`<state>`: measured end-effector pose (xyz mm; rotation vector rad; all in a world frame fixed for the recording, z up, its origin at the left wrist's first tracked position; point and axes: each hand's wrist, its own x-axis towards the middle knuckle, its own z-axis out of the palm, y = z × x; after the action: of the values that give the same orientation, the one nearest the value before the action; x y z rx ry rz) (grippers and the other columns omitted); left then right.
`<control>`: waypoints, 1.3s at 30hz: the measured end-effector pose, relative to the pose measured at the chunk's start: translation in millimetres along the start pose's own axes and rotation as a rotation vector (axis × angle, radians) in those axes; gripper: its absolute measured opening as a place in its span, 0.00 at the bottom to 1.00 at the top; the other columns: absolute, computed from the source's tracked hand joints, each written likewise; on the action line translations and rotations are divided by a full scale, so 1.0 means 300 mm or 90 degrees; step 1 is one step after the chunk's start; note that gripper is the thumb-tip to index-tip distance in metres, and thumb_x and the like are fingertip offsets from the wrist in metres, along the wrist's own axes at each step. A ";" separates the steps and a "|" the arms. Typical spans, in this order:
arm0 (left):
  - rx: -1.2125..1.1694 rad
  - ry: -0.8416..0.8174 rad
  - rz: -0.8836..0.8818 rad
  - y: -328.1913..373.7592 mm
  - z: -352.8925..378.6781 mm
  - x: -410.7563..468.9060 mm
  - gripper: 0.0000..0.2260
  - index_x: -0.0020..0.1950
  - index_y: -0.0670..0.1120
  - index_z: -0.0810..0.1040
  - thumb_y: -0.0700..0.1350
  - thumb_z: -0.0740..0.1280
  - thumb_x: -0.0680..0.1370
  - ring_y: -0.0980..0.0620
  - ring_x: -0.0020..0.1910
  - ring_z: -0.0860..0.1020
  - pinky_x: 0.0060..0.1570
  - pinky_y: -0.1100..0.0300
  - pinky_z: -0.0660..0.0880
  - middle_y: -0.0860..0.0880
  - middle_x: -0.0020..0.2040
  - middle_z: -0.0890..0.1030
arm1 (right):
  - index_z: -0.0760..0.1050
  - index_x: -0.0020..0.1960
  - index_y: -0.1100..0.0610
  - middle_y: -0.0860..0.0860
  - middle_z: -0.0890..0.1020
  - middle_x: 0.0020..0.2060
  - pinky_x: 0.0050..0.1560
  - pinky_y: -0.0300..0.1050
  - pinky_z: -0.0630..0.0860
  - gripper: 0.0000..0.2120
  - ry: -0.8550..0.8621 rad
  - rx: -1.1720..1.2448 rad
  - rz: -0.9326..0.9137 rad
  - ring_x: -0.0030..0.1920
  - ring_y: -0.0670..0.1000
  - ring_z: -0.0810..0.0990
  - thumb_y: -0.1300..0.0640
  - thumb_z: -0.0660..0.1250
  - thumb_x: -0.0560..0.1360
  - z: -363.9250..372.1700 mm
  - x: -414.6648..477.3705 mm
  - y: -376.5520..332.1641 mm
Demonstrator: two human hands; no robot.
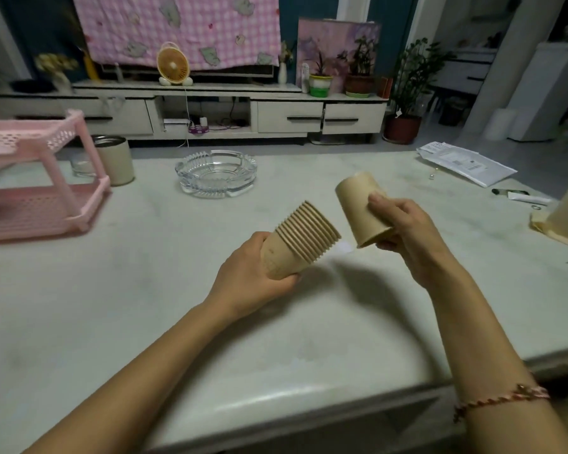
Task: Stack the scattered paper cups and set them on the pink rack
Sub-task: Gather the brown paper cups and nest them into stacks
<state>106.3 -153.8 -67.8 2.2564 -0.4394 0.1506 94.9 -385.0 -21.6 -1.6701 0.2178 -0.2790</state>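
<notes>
Presently a tilted stack of paper cups (300, 239) is being gripped by the left hand (253, 273), rims toward two o'clock; a single cup (361, 208) is being clasped by the right hand (404, 231) just beside. Beyond, a glass ashtray (215, 173) is sitting on the worktop (112, 306), the pink rack (40, 178) at ten o'clock.

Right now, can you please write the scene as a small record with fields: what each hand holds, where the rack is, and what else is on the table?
left hand: grips a tilted stack of nested brown paper cups, rims toward the right
right hand: holds a single brown paper cup, its mouth pointing down toward the stack
stacking: the single cup is not yet on the stack
pink plastic two-tier rack: far left on the pale table, no cups visible on it
other items: clear glass ashtray, beige metal-rimmed tumbler
</notes>
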 end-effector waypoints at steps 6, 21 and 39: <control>0.120 -0.021 -0.024 -0.145 -0.258 -0.207 0.27 0.55 0.59 0.66 0.59 0.70 0.59 0.56 0.43 0.78 0.42 0.55 0.77 0.62 0.46 0.77 | 0.79 0.46 0.56 0.50 0.80 0.43 0.42 0.40 0.72 0.16 -0.273 -0.167 -0.035 0.42 0.46 0.77 0.45 0.70 0.65 0.190 -0.143 -0.097; 0.077 0.009 0.027 -0.147 -0.426 -0.399 0.27 0.54 0.66 0.63 0.57 0.72 0.60 0.57 0.47 0.78 0.45 0.54 0.78 0.63 0.51 0.75 | 0.71 0.60 0.47 0.39 0.72 0.53 0.61 0.35 0.64 0.28 -0.291 -0.156 -0.242 0.60 0.40 0.70 0.34 0.49 0.69 0.658 -0.445 -0.096; -0.492 0.072 -0.213 -0.300 -0.706 -0.448 0.19 0.59 0.55 0.72 0.61 0.60 0.71 0.60 0.55 0.79 0.49 0.68 0.76 0.56 0.57 0.80 | 0.70 0.56 0.47 0.48 0.80 0.52 0.40 0.30 0.76 0.26 -0.470 0.021 -0.112 0.46 0.38 0.81 0.62 0.76 0.64 1.056 -0.494 -0.119</control>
<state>20.9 94.8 -24.5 1.5171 -0.0296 -0.0609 50.8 -36.2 -27.9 -1.6535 -0.4840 0.2129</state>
